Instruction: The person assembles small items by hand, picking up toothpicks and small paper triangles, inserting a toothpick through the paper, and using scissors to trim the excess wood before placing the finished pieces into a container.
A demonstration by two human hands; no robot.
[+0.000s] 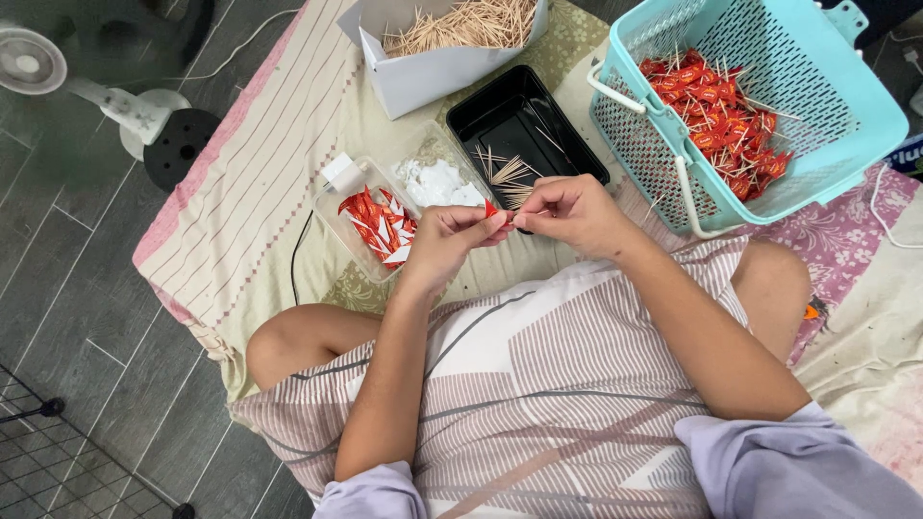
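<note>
Red sticker (pixel 490 208), small and flag-like, sits pinched between the fingertips of both hands, which meet above the person's lap. Left hand (pixel 452 235) has its fingers curled, thumb and forefinger closed on the sticker's lower edge. Right hand (pixel 569 213) is bent at the knuckles, its fingertips touching the left ones and gripping what seems to be a thin toothpick at the sticker; the stick itself is too fine to see clearly. Just beyond the fingers lies a black tray (pixel 524 123) with loose toothpicks (pixel 510 173) at its near end. To the left of the fingers, a clear tub (pixel 361 226) holds more red stickers, with a white pile beside them. Farther out past the fingers stands a white box (pixel 433 72) full of toothpicks. To the right of the fingers, a turquoise basket (pixel 846 115) holds a heap of finished red flags (pixel 721 115) on sticks.
</note>
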